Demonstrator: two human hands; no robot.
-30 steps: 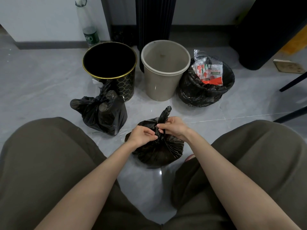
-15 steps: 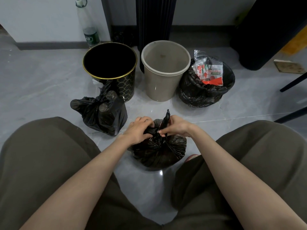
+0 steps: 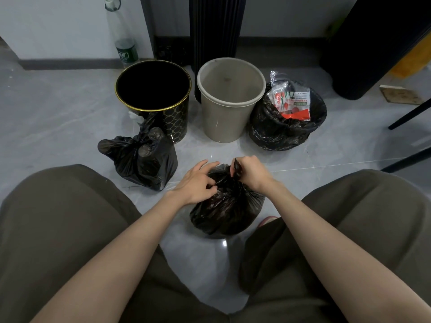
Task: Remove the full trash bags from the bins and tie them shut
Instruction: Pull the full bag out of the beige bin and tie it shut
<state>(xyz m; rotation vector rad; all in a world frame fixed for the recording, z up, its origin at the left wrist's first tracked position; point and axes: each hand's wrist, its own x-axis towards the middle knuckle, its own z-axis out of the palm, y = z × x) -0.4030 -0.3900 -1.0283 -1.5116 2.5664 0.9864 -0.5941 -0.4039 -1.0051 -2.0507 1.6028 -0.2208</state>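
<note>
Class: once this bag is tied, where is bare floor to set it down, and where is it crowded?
Free: the grey floor left of the black-and-gold bin and tied bag. Crowded: the row of that bin, the beige bin and the still-lined bin, which stand close together.

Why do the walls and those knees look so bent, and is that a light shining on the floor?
Head view: the wide-angle lens bows the baseboard and swells the knees at the edges. A small bright glare spot shows on the glossy floor just below the black trash bag, with faint streaks of sheen elsewhere. Light is soft, shadows weak. The black bin interior is pure dark, no detail.
</note>
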